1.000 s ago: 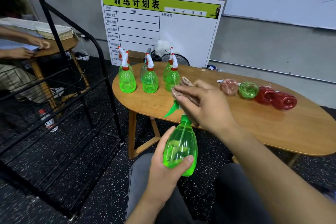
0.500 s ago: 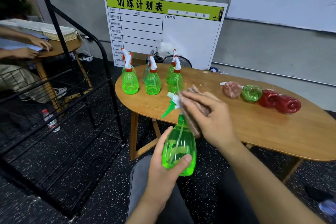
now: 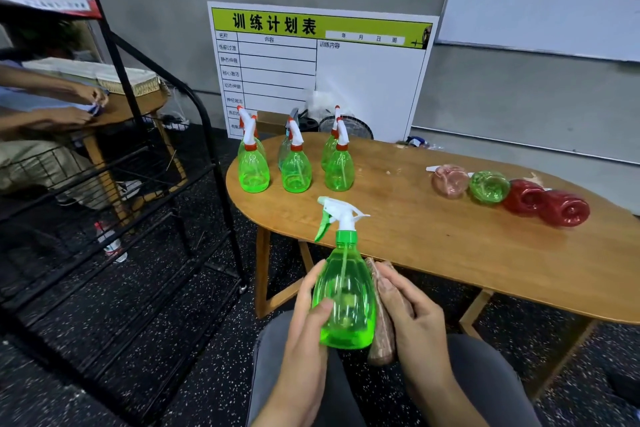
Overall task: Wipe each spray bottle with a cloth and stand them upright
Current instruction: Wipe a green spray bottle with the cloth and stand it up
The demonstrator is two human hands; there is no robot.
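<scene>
Head view: the left hand (image 3: 304,329) has its grip wrapped around the lower body of a translucent green plastic spray bottle with a white trigger head (image 3: 344,291), thumb across the front and fingers behind. The bottle is held upright above the person's lap, in front of the near edge of the oval wooden bench (image 3: 450,246) and not resting on it. Its nozzle points left.

The right hand (image 3: 415,319) has its grip grasping a brownish-pink cloth (image 3: 381,333), pressing it flat against the right side of the held bottle with fingers only slightly bent.

On the far left end of the bench stand upright green spray bottles with white and orange trigger heads (image 3: 296,166), three in front and others close behind them; how many are behind is hard to tell.

Toward the right end, four bottles lie on their sides in a touching row, bases facing the camera: a pale pink plastic bottle (image 3: 449,181), a green plastic bottle (image 3: 489,186), a red plastic bottle (image 3: 524,197) and a second red plastic bottle (image 3: 566,208).

A white planning board with a green header (image 3: 322,73) leans against the grey wall behind the bench. A black metal rack (image 3: 145,184) stands at left, and beyond it another person's hands (image 3: 83,104) rest at a small round table.
</scene>
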